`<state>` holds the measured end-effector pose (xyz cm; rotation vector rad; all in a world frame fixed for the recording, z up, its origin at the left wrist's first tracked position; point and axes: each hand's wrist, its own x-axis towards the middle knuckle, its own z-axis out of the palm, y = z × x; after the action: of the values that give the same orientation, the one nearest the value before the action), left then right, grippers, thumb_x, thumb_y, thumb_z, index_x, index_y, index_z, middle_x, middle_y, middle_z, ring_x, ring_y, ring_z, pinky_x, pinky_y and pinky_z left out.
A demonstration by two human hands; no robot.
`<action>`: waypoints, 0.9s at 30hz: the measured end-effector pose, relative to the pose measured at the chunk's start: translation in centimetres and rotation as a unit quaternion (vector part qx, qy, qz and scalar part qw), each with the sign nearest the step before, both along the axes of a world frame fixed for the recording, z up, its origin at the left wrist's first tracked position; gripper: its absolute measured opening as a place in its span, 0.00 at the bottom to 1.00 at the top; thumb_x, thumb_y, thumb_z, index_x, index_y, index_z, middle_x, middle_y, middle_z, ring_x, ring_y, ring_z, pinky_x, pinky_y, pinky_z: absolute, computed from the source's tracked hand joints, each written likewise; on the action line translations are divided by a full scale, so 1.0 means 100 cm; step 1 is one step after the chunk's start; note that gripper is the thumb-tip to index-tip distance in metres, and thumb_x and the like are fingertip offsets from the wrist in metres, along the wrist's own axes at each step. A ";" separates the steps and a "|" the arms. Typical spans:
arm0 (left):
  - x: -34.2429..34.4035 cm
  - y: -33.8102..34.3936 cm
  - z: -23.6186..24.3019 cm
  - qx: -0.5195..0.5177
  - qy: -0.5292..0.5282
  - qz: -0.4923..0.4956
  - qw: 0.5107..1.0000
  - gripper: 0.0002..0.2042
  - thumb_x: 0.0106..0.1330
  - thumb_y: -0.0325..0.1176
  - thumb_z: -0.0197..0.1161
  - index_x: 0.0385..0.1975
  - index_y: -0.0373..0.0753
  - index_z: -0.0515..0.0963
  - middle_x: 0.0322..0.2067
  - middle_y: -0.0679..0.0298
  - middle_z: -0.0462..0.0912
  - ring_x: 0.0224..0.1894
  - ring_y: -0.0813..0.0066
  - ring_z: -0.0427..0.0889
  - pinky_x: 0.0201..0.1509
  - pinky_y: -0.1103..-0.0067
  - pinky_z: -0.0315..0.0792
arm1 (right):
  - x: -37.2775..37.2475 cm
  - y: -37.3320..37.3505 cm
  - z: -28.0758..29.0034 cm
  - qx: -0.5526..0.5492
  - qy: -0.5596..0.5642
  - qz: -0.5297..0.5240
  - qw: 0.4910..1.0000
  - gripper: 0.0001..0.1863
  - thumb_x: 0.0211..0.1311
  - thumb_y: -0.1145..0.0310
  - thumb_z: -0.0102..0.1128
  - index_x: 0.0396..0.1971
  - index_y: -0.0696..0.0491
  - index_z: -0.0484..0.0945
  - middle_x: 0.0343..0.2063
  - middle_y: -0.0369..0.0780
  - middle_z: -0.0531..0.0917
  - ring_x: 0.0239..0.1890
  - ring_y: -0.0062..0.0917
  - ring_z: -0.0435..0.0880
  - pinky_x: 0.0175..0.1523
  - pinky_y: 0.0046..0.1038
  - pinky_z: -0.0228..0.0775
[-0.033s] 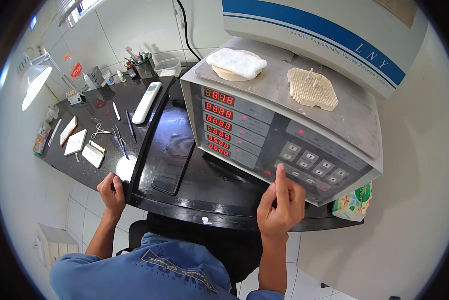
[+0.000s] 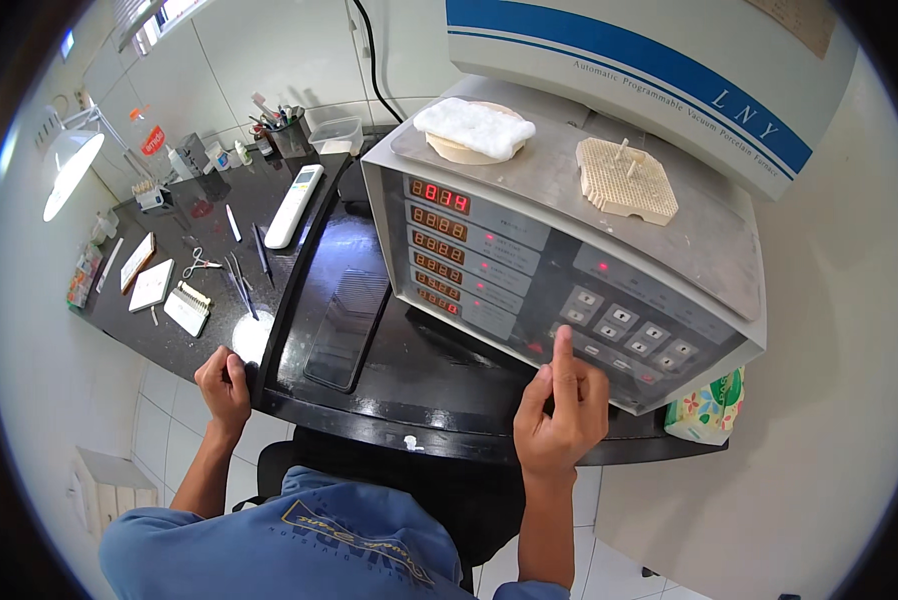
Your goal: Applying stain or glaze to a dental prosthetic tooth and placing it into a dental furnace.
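Note:
My right hand is at the front panel of a porcelain furnace. Its index finger is stretched out, the tip at a button low on the panel; the other fingers are curled and hold nothing. My left hand is closed in a loose fist at the bench's near edge, with no object showing in it. Red number displays line the panel's left side. On the furnace's metal top lie a round pale block with a white fibre pad and a honeycomb firing tray with upright pegs.
On the black bench lie a phone, a white remote control, tweezers, scissor-like forceps and a shade guide. A lamp hangs over the left. A tissue pack sits by the furnace's right corner.
Most lower number displays have gone from bright red digits to dim ones; the top one stays lit. Both hands keep their places.

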<state>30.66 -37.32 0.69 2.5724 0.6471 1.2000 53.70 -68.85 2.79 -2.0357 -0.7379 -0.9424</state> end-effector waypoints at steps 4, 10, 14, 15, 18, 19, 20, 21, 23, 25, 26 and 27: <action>-0.006 0.003 -0.002 -0.002 0.006 0.010 1.000 0.17 0.65 0.33 0.47 0.14 0.35 0.61 0.11 0.65 0.60 0.13 0.78 0.60 0.19 0.78 0.54 | 0.000 0.004 0.003 -0.011 0.026 -0.007 1.000 0.26 0.50 0.79 0.57 0.54 0.56 0.73 0.19 0.33 0.73 0.18 0.19 0.69 0.21 0.20 0.65; -0.005 0.002 0.000 -0.010 0.010 0.004 1.000 0.17 0.65 0.32 0.47 0.14 0.34 0.60 0.11 0.64 0.59 0.13 0.77 0.59 0.19 0.77 0.53 | 0.002 0.013 0.002 -0.011 0.005 -0.011 1.000 0.27 0.52 0.79 0.57 0.55 0.61 0.70 0.14 0.33 0.74 0.13 0.18 0.70 0.19 0.20 0.64; -0.003 -0.001 0.003 -0.012 0.013 0.005 1.000 0.16 0.65 0.32 0.48 0.14 0.33 0.59 0.11 0.62 0.58 0.13 0.76 0.58 0.19 0.76 0.52 | -0.002 0.016 0.002 -0.009 0.039 -0.014 0.999 0.26 0.52 0.79 0.57 0.55 0.63 0.70 0.12 0.32 0.73 0.11 0.18 0.68 0.18 0.19 0.63; -0.002 -0.001 0.002 -0.011 0.012 0.005 1.000 0.16 0.64 0.32 0.48 0.14 0.33 0.59 0.11 0.62 0.58 0.13 0.76 0.58 0.19 0.76 0.52 | -0.001 0.016 0.002 -0.010 0.038 -0.014 0.999 0.26 0.52 0.79 0.57 0.55 0.63 0.70 0.12 0.32 0.73 0.11 0.18 0.68 0.18 0.19 0.63; -0.001 -0.002 0.002 -0.013 0.005 0.008 1.000 0.15 0.62 0.29 0.49 0.14 0.33 0.58 0.11 0.60 0.56 0.13 0.73 0.56 0.19 0.74 0.50 | -0.002 0.017 0.000 -0.009 0.044 -0.012 0.999 0.26 0.52 0.79 0.57 0.55 0.63 0.69 0.12 0.32 0.72 0.10 0.18 0.68 0.18 0.19 0.63; 0.000 -0.004 0.003 -0.014 -0.003 0.009 1.000 0.14 0.60 0.26 0.50 0.14 0.32 0.57 0.11 0.58 0.54 0.13 0.71 0.55 0.19 0.73 0.49 | -0.001 0.017 -0.001 -0.006 0.042 -0.006 0.999 0.26 0.53 0.79 0.55 0.56 0.64 0.68 0.12 0.34 0.74 0.10 0.17 0.68 0.17 0.19 0.62; 0.000 -0.004 0.004 -0.016 -0.003 0.014 1.000 0.14 0.60 0.26 0.50 0.14 0.32 0.57 0.11 0.58 0.54 0.13 0.71 0.55 0.19 0.73 0.49 | 0.000 0.017 -0.002 -0.004 0.040 0.000 0.999 0.26 0.55 0.80 0.54 0.57 0.65 0.66 0.13 0.35 0.75 0.10 0.16 0.69 0.17 0.19 0.60; 0.000 -0.005 0.005 -0.018 -0.003 0.011 1.000 0.14 0.60 0.26 0.49 0.14 0.33 0.57 0.12 0.58 0.54 0.13 0.71 0.55 0.19 0.73 0.49 | -0.001 0.016 -0.002 -0.006 0.040 0.006 0.999 0.26 0.55 0.80 0.54 0.57 0.65 0.66 0.13 0.35 0.75 0.10 0.16 0.69 0.17 0.19 0.60; 0.001 -0.005 0.006 -0.024 -0.004 0.010 1.000 0.14 0.59 0.26 0.49 0.13 0.32 0.57 0.12 0.57 0.55 0.13 0.69 0.56 0.19 0.73 0.50 | -0.002 0.016 -0.004 -0.012 0.067 -0.007 0.998 0.27 0.55 0.80 0.53 0.58 0.64 0.65 0.13 0.35 0.75 0.10 0.16 0.68 0.17 0.18 0.59; 0.000 -0.004 0.003 -0.029 -0.011 0.012 0.999 0.14 0.59 0.26 0.49 0.13 0.32 0.57 0.12 0.57 0.55 0.13 0.69 0.56 0.19 0.73 0.50 | -0.002 0.018 -0.004 -0.011 0.066 -0.008 0.998 0.27 0.55 0.80 0.53 0.58 0.63 0.65 0.13 0.34 0.75 0.10 0.16 0.68 0.17 0.18 0.59; -0.001 -0.003 0.002 -0.031 -0.018 0.007 0.999 0.14 0.59 0.26 0.49 0.13 0.32 0.57 0.12 0.57 0.55 0.13 0.69 0.56 0.19 0.73 0.50 | -0.002 0.018 -0.004 -0.008 0.065 -0.015 0.998 0.27 0.56 0.80 0.52 0.59 0.63 0.64 0.12 0.34 0.74 0.10 0.16 0.68 0.17 0.18 0.59; -0.001 -0.003 0.001 -0.033 -0.018 0.009 0.999 0.13 0.59 0.25 0.49 0.13 0.32 0.58 0.12 0.58 0.55 0.13 0.69 0.56 0.19 0.73 0.50 | -0.004 0.018 -0.005 -0.003 0.077 -0.006 0.997 0.27 0.56 0.81 0.51 0.59 0.63 0.64 0.24 0.40 0.82 0.10 0.16 0.68 0.17 0.19 0.59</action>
<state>30.58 -37.65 0.82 2.4894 0.6907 1.2074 53.34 -67.00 2.34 -2.0932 -0.6453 -0.7796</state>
